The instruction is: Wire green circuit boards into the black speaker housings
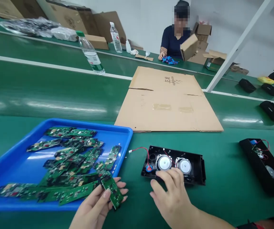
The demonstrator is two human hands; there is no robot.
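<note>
My left hand point(101, 202) grips a green circuit board point(113, 190) between thumb and fingers, just off the front right corner of a blue tray point(127, 135). Several more circuit boards point(74, 156) lie heaped in that tray. To the right, a black speaker housing point(195, 173) lies with its inside up, showing two round speakers point(163, 162). A red wire point(143, 148) with a white plug trails from its left end, beside a blue round part point(149, 168). My right hand point(171, 192) is at the housing's front edge, fingers bent and apart, holding nothing; whether the fingertips touch it is unclear.
A flat cardboard sheet point(170, 95) lies behind the housing. Another black housing point(263, 168) stands at the right. Water bottles point(92, 55) stand farther back. Across the bench a person point(175, 41) holds a small carton point(188, 47) beside blue parts point(169, 60). A white post point(242, 44) rises at right.
</note>
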